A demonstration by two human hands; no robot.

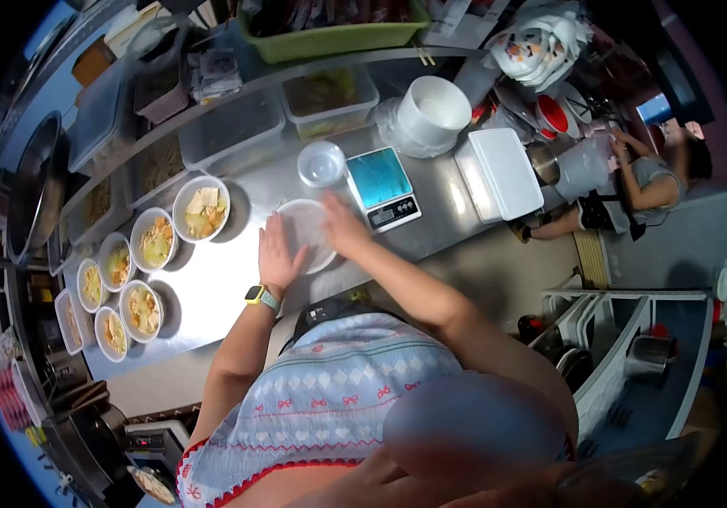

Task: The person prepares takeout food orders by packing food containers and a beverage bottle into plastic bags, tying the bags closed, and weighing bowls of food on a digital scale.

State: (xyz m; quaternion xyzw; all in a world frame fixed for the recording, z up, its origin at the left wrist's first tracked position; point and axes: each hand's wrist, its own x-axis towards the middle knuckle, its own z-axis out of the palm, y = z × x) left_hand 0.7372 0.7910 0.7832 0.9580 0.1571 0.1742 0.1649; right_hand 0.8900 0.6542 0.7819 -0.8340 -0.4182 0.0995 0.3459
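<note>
A round whitish bowl, looking covered by a translucent lid (302,233), sits on the metal counter in front of me. My left hand (277,256) rests at its left edge, fingers stretched out and thumb apart. At the upper right rim is my right hand (344,227), its fingers smeared by motion. Just beyond stands a small stack of clear round lids or tubs (322,162). A kitchen scale (385,188) with a shiny blue-green top lies to the right. Several white bowls hold food at the left, the nearest bowl (183,195) containing tofu-like cubes and greens.
Clear plastic food boxes (235,135) line the back of the counter (211,279). A stack of white bowls (434,106) and a lidded white box (507,173) stand right. A green basket (338,44) sits above. Another person (651,182) works at far right, near a shelf rack (634,296).
</note>
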